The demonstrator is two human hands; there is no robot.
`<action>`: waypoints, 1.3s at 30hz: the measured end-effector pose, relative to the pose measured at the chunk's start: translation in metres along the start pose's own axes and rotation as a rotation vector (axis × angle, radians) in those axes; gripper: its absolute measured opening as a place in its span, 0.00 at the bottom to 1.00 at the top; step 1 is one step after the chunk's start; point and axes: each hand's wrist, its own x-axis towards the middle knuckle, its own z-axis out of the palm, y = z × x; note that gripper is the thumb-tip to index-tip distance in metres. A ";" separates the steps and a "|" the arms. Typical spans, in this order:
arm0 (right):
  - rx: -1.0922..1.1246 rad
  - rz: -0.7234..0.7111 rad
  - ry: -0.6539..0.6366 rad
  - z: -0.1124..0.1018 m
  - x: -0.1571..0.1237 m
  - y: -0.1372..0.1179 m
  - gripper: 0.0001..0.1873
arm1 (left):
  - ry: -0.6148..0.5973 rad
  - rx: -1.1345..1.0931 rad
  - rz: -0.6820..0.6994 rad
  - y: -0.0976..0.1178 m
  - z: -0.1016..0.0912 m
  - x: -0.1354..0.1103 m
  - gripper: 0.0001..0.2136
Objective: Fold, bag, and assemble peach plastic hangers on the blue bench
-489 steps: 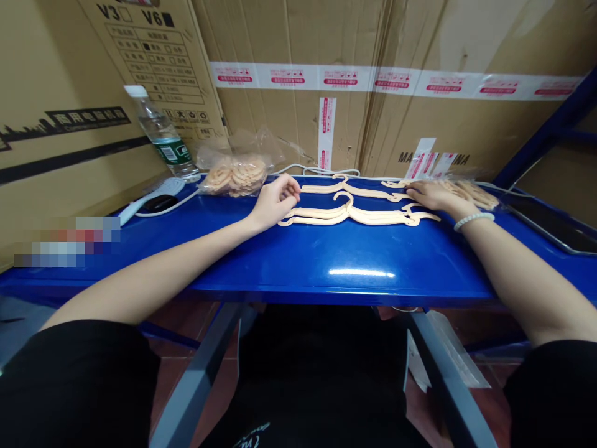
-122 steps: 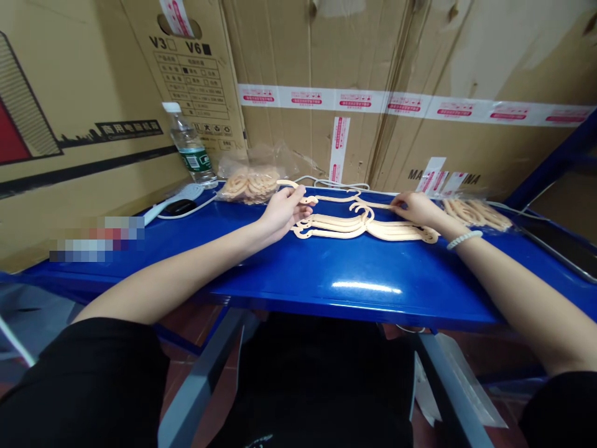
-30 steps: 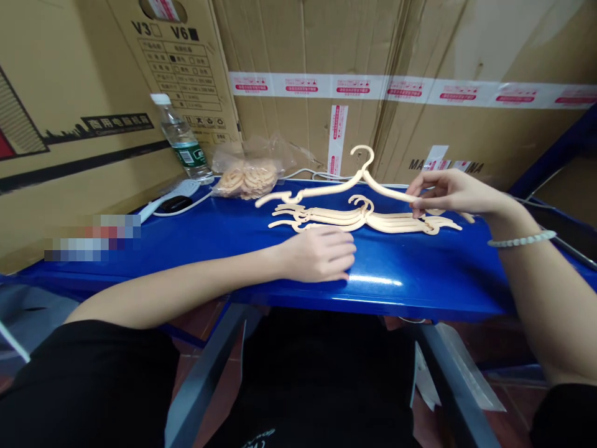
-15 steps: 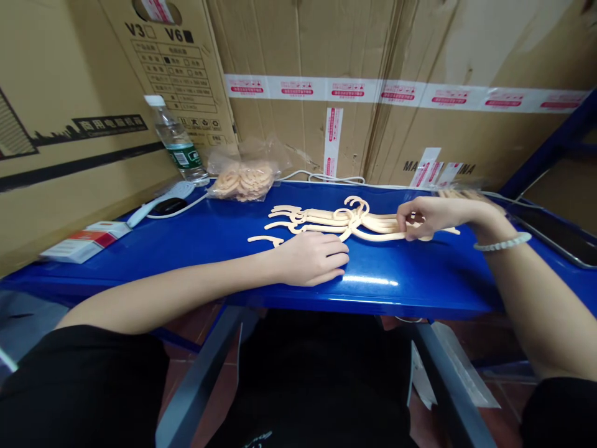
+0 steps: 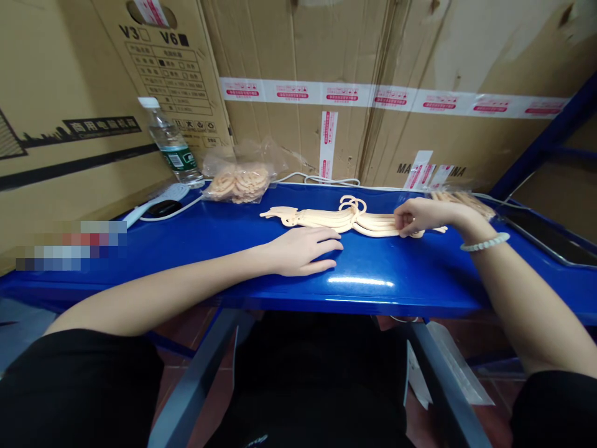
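Several cream-coloured plastic hangers (image 5: pixel 326 219) lie bunched together across the blue table, their hooks curling up near the middle. My right hand (image 5: pixel 410 218) is closed around the right ends of the hangers, thumb and fingers pinching; the exact grip is partly hidden. In front of the bunch, my left hand (image 5: pixel 305 251) rests palm down on the table. Its fingers are spread and stretched out, its upper edge close to the hangers, and nothing shows in its grasp.
A clear bag of cream rings (image 5: pixel 240 182) lies behind left, beside a water bottle (image 5: pixel 170 146). Another bag of cream parts (image 5: pixel 459 202) and a dark flat device (image 5: pixel 550 236) are at right. Cardboard boxes (image 5: pixel 298 137) stand behind; a white cable (image 5: pixel 326 180) runs along them.
The hangers, spread apart earlier, are now drawn into a tighter, more aligned bunch. My left hand's fingers have spread away from them; my right hand stays at the right ends.
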 end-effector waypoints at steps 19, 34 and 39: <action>-0.021 -0.065 0.455 0.026 0.039 0.006 0.03 | -0.080 0.143 -0.273 -0.058 -0.004 -0.003 0.24; -0.312 -0.216 0.952 0.009 0.002 -0.034 0.10 | -0.156 0.078 -0.394 -0.062 0.003 -0.004 0.31; -0.369 -0.613 1.248 0.039 -0.088 -0.124 0.06 | -0.102 0.102 -0.346 -0.059 0.003 -0.002 0.29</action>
